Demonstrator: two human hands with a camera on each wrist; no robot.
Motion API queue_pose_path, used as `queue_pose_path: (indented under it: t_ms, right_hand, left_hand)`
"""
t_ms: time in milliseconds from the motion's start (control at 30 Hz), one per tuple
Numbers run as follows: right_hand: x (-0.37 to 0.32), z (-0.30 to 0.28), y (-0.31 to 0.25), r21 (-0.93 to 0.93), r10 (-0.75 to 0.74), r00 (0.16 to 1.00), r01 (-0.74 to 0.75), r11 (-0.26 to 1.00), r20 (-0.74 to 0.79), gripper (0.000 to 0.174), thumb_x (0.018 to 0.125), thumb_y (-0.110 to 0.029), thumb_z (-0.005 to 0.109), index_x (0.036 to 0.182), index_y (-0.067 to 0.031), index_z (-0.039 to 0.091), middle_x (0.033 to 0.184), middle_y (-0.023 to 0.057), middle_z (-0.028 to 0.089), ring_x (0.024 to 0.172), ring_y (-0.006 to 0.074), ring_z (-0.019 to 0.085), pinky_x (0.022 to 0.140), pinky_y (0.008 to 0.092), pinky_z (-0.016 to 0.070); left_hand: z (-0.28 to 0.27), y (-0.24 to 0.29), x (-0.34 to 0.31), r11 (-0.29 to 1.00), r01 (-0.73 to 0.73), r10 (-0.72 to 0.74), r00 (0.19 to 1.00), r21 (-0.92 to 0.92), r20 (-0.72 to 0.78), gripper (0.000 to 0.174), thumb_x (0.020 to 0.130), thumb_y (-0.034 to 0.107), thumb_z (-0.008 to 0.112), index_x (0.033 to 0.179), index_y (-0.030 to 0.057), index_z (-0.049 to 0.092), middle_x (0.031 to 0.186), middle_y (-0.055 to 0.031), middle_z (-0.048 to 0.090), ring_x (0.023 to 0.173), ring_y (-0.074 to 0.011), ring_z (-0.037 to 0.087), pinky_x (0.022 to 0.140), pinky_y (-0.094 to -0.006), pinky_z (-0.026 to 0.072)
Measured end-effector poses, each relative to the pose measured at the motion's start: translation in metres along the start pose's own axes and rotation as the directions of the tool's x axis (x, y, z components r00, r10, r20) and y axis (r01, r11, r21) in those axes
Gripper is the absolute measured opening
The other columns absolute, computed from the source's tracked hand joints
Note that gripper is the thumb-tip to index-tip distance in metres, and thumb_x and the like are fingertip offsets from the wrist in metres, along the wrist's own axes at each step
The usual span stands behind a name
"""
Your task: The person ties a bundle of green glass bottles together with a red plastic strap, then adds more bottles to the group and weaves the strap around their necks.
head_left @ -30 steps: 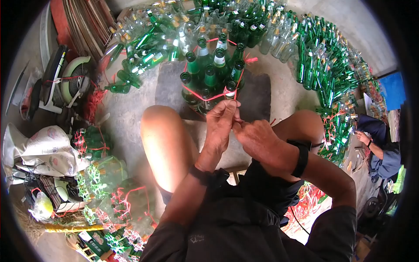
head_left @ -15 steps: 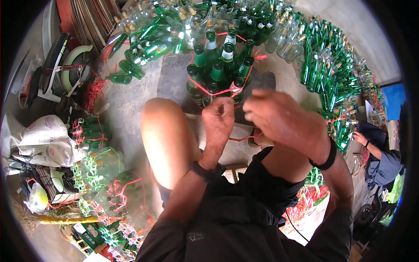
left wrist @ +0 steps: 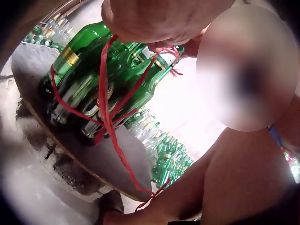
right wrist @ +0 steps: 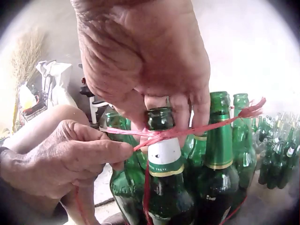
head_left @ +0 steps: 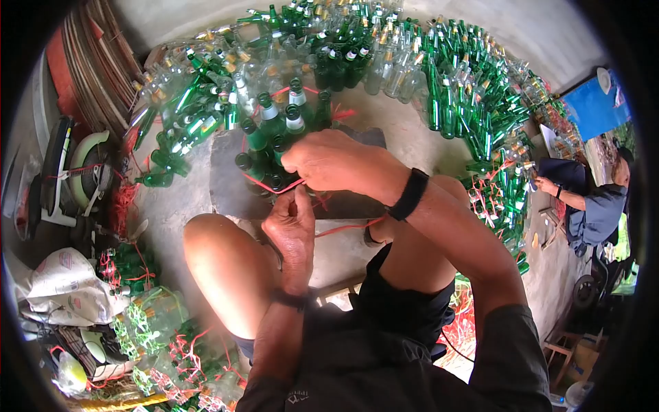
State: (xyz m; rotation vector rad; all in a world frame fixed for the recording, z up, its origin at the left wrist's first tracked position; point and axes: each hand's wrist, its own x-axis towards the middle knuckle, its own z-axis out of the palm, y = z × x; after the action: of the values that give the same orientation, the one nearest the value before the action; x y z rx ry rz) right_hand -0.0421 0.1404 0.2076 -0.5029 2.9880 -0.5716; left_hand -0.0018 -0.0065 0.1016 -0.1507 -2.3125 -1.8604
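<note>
Tying green bottles [head_left: 259,141] with red string [right wrist: 187,131]

Pinches the string taut between thumb and forefinger of the left hand [head_left: 292,223]. Hooks curled fingers of the right hand [head_left: 329,161] over it at a bottle mouth. Finds the bottles bundled upright on a grey slab [head_left: 223,185] beyond the knees [head_left: 206,237].

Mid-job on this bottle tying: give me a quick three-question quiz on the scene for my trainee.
1. True or false: the left hand pinches the red string.
2. The right hand reaches down onto: A) the necks of the bundled bottles, B) a knee, C) a broom.
3. What do the bundled bottles stand on?
Key: 1 true; 2 A; 3 a dark slab.
</note>
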Motion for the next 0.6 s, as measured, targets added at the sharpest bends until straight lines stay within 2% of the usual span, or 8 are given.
queue_pose_path:
  t_ms: [33, 67, 133, 233, 333, 467, 533, 600]
  right_hand:
    - [0.002, -0.004, -0.003, 0.010, 0.006, 0.996, -0.007, 1.000, 0.086, 0.004, 0.077, -0.006, 0.067, 0.081, -0.0054, 0.067, 0.074, 0.0174, 0.067, 0.073, 0.0415, 0.067, 0.066, 0.0524, 0.0515]
    - [0.002, -0.009, -0.007, -0.013, 0.018, 0.987, -0.016, 1.000, 0.158, 0.005, 0.078, -0.009, 0.068, 0.082, -0.0056, 0.068, 0.075, 0.0169, 0.068, 0.075, 0.0398, 0.069, 0.066, 0.0512, 0.0529]
    - [0.004, 0.002, -0.007, -0.038, -0.003, 0.988, 0.009, 0.999, 0.155, 0.006, 0.078, -0.010, 0.068, 0.083, -0.0052, 0.068, 0.076, 0.0165, 0.069, 0.076, 0.0393, 0.069, 0.067, 0.0505, 0.0536]
    - [0.007, 0.004, -0.006, -0.075, -0.029, 0.985, 0.042, 0.996, 0.171, 0.009, 0.079, -0.012, 0.068, 0.084, -0.0038, 0.069, 0.078, 0.0149, 0.070, 0.077, 0.0380, 0.070, 0.068, 0.0488, 0.0552]
    - [0.008, 0.004, -0.005, -0.058, 0.000, 0.977, 0.012, 0.998, 0.212, 0.010, 0.080, -0.012, 0.068, 0.085, -0.0036, 0.069, 0.080, 0.0144, 0.071, 0.082, 0.0375, 0.070, 0.071, 0.0501, 0.0549]
    - [0.010, 0.010, -0.002, -0.077, -0.041, 0.984, 0.055, 0.996, 0.172, 0.011, 0.080, -0.012, 0.068, 0.086, -0.0025, 0.069, 0.082, 0.0170, 0.070, 0.087, 0.0389, 0.069, 0.078, 0.0515, 0.0536]
    - [0.013, 0.007, -0.003, -0.078, -0.063, 0.984, 0.077, 0.994, 0.165, 0.012, 0.080, -0.012, 0.068, 0.086, -0.0019, 0.068, 0.082, 0.0182, 0.070, 0.087, 0.0399, 0.069, 0.080, 0.0520, 0.0528]
    - [0.013, 0.005, -0.003, 0.008, 0.002, 0.977, -0.004, 1.000, 0.215, 0.013, 0.080, -0.011, 0.067, 0.087, -0.0006, 0.068, 0.083, 0.0212, 0.069, 0.085, 0.0431, 0.067, 0.079, 0.0523, 0.0522]
  left_hand:
    - [0.000, -0.003, 0.000, 1.000, -0.001, 0.001, 1.000, -0.002, 0.006, 0.017, 0.093, 0.014, 0.073, 0.091, -0.0027, 0.074, 0.061, -0.0009, 0.058, 0.062, -0.0044, 0.050, 0.059, -0.0268, 0.0484]
    - [0.000, -0.007, 0.001, 1.000, -0.012, 0.012, 1.000, 0.024, -0.015, 0.018, 0.093, 0.015, 0.074, 0.089, -0.0023, 0.074, 0.061, -0.0024, 0.061, 0.061, -0.0052, 0.051, 0.059, -0.0273, 0.0490]
    - [-0.002, -0.006, 0.001, 0.998, -0.007, 0.009, 1.000, 0.067, -0.024, 0.021, 0.092, 0.016, 0.075, 0.082, -0.0019, 0.072, 0.064, -0.0066, 0.067, 0.059, -0.0072, 0.055, 0.060, -0.0293, 0.0508]
    - [-0.002, -0.012, 0.003, 0.996, -0.058, 0.060, 0.998, 0.065, -0.024, 0.022, 0.093, 0.016, 0.075, 0.082, -0.0030, 0.072, 0.064, -0.0075, 0.067, 0.061, -0.0077, 0.057, 0.061, -0.0301, 0.0513]
    - [-0.002, -0.011, 0.001, 0.998, -0.028, 0.030, 0.999, 0.049, -0.035, 0.023, 0.093, 0.016, 0.075, 0.082, -0.0041, 0.071, 0.065, -0.0083, 0.067, 0.061, -0.0080, 0.057, 0.061, -0.0301, 0.0516]
    - [-0.004, -0.010, 0.000, 0.999, -0.001, 0.002, 0.999, 0.050, -0.035, 0.023, 0.094, 0.015, 0.074, 0.083, -0.0046, 0.071, 0.065, -0.0071, 0.068, 0.062, -0.0077, 0.057, 0.061, -0.0297, 0.0513]
    - [-0.005, -0.004, 0.000, 1.000, 0.007, -0.007, 1.000, -0.015, -0.022, 0.023, 0.094, 0.015, 0.073, 0.083, -0.0049, 0.071, 0.065, -0.0042, 0.066, 0.062, -0.0069, 0.054, 0.060, -0.0288, 0.0498]
    - [-0.008, 0.005, 0.000, 0.999, 0.017, -0.018, 1.000, -0.037, -0.010, 0.023, 0.095, 0.015, 0.073, 0.084, -0.0049, 0.072, 0.065, -0.0032, 0.065, 0.063, -0.0064, 0.053, 0.060, -0.0285, 0.0491]
